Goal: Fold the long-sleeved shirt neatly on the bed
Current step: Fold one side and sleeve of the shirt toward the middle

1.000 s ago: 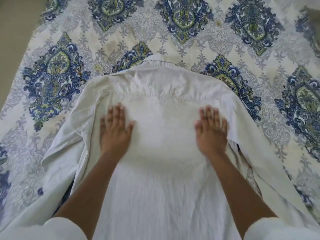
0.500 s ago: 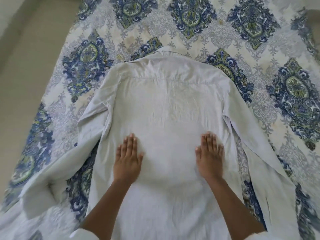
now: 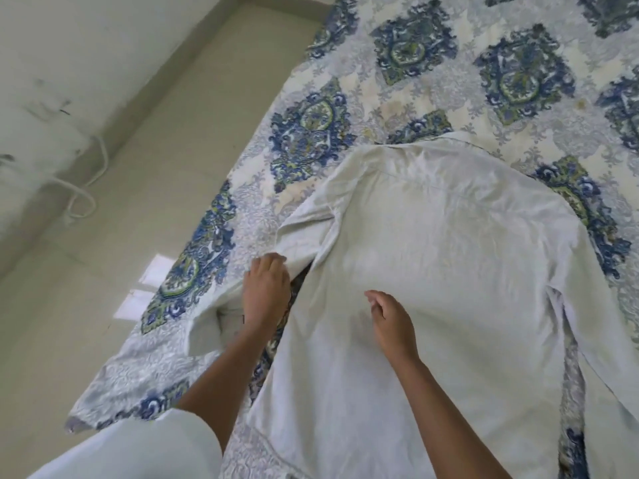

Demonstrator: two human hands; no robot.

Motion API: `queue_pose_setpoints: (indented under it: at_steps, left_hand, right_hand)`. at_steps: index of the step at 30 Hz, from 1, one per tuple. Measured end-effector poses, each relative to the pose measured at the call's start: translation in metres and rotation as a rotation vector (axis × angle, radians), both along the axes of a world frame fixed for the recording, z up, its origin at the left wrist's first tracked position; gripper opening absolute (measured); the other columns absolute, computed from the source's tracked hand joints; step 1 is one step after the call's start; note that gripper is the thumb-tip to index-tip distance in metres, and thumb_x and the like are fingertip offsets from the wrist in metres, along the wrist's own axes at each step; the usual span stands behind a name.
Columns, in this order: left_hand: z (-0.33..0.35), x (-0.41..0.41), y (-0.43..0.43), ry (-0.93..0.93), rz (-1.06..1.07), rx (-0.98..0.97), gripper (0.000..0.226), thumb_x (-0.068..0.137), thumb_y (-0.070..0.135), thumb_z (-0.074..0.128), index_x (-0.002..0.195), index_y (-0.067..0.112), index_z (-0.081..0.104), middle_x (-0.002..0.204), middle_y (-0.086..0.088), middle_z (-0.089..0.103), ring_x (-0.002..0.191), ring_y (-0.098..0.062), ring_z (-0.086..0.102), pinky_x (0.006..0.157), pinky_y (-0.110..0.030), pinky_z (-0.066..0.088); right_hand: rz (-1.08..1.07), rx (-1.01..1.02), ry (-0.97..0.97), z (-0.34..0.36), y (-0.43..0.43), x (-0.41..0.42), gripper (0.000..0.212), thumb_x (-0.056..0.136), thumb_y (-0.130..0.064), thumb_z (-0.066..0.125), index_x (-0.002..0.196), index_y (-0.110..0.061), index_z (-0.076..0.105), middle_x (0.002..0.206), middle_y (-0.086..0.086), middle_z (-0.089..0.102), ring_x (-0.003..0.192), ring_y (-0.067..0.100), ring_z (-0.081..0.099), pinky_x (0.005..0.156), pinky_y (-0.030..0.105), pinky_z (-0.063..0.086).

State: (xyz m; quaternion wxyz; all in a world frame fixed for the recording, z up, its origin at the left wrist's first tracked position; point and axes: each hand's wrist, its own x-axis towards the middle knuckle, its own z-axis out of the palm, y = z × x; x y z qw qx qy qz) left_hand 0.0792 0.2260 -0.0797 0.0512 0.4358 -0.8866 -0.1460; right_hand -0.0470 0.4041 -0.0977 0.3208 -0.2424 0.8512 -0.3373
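A white long-sleeved shirt [image 3: 432, 264] lies face down and spread flat on the patterned bedspread [image 3: 432, 91], collar pointing away from me. My left hand [image 3: 264, 288] is on the shirt's left sleeve [image 3: 297, 226] beside the body, fingers curled onto the cloth. My right hand [image 3: 390, 323] hovers over or rests lightly on the lower middle of the shirt's back, fingers loosely curled and holding nothing. The right sleeve [image 3: 594, 340] runs down the right side toward the frame's edge.
The bed's left edge [image 3: 193, 257] runs diagonally; beyond it is pale tiled floor [image 3: 131, 209] and a wall with a white cord [image 3: 86, 188] hanging. A white garment sleeve [image 3: 145, 447] of mine shows at the bottom left.
Both hands left the flat smoothing position on the shirt's back. The left hand went out to the left sleeve; the right drifted toward the middle. My view swung left, showing the floor.
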Motion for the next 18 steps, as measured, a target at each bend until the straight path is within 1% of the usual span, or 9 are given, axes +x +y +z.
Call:
queue_pose_setpoints:
  at_steps: [4,6,8,10,12,13,14,16,18]
  left_hand:
    - [-0.006,-0.002,-0.056,-0.084,0.127,0.081,0.030,0.094,0.021,0.048,0.117,0.005,0.059,0.116,-0.014,0.059,0.109,-0.034,0.050,0.087,-0.043,0.041]
    - [-0.014,-0.015,-0.077,-0.098,0.144,0.257,0.038,0.092,0.026,0.054,0.124,0.006,0.053,0.124,-0.013,0.053,0.114,-0.032,0.049,0.090,-0.042,0.042]
    - [-0.025,-0.032,-0.092,-0.131,0.192,0.511,0.045,0.088,0.024,0.061,0.127,0.006,0.047,0.128,-0.014,0.046,0.110,-0.034,0.053,0.088,-0.041,0.044]
    - [-0.034,-0.045,-0.102,-0.157,0.297,0.696,0.047,0.082,0.019,0.068,0.121,0.004,0.048,0.114,-0.016,0.053,0.097,-0.034,0.058,0.077,-0.038,0.047]
    - [-0.034,-0.055,-0.107,-0.142,0.331,0.787,0.030,0.079,0.010,0.065,0.105,0.000,0.055,0.080,-0.012,0.057,0.072,-0.027,0.057,0.063,-0.031,0.044]
    - [-0.030,-0.058,-0.110,-0.130,0.330,0.764,0.019,0.079,0.006,0.061,0.097,0.000,0.058,0.070,-0.009,0.054,0.066,-0.025,0.054,0.059,-0.029,0.041]
    - [-0.024,-0.060,-0.114,-0.110,0.343,0.675,0.013,0.080,0.003,0.055,0.092,0.002,0.059,0.070,-0.008,0.053,0.068,-0.025,0.053,0.059,-0.029,0.039]
    - [-0.008,-0.060,-0.125,-0.042,0.380,0.356,0.015,0.083,0.003,0.046,0.094,0.006,0.055,0.087,-0.009,0.052,0.074,-0.027,0.051,0.060,-0.032,0.037]
    - [0.005,-0.057,-0.136,0.059,0.359,0.138,0.019,0.084,0.004,0.045,0.102,0.005,0.052,0.110,-0.013,0.049,0.074,-0.034,0.055,0.059,-0.037,0.039]
  right_hand:
    - [-0.064,-0.039,-0.112,-0.003,-0.052,0.000,0.030,0.096,-0.010,0.042,0.118,-0.011,0.062,0.119,0.006,0.065,0.107,0.023,0.060,0.095,0.036,0.047]
    - [-0.086,-0.031,-0.125,-0.008,-0.076,-0.005,0.028,0.096,-0.012,0.043,0.117,-0.012,0.062,0.117,0.007,0.065,0.104,0.025,0.062,0.093,0.039,0.049]
    - [-0.105,-0.007,-0.120,-0.012,-0.096,-0.014,0.029,0.094,-0.015,0.045,0.119,-0.014,0.059,0.116,0.008,0.064,0.105,0.025,0.061,0.091,0.038,0.049]
    - [-0.116,0.041,-0.095,-0.016,-0.117,-0.027,0.033,0.093,-0.016,0.047,0.125,-0.015,0.054,0.120,0.007,0.061,0.108,0.024,0.058,0.089,0.037,0.047]
    - [-0.126,0.071,-0.063,-0.014,-0.136,-0.043,0.039,0.091,-0.016,0.049,0.130,-0.017,0.048,0.121,0.007,0.058,0.109,0.024,0.056,0.087,0.033,0.044]
    - [-0.133,0.076,-0.049,-0.013,-0.144,-0.051,0.041,0.091,-0.016,0.049,0.132,-0.017,0.047,0.121,0.008,0.056,0.109,0.025,0.055,0.086,0.031,0.042]
    - [-0.137,0.082,-0.031,-0.012,-0.152,-0.059,0.043,0.090,-0.015,0.050,0.133,-0.017,0.046,0.121,0.009,0.055,0.109,0.025,0.055,0.085,0.030,0.041]
    - [-0.124,0.097,0.021,-0.009,-0.164,-0.072,0.044,0.089,-0.013,0.052,0.132,-0.019,0.047,0.121,0.010,0.053,0.108,0.025,0.055,0.083,0.029,0.040]
    - [-0.106,0.100,0.074,-0.009,-0.175,-0.084,0.044,0.087,-0.010,0.052,0.130,-0.019,0.050,0.120,0.011,0.052,0.106,0.026,0.055,0.082,0.028,0.041]
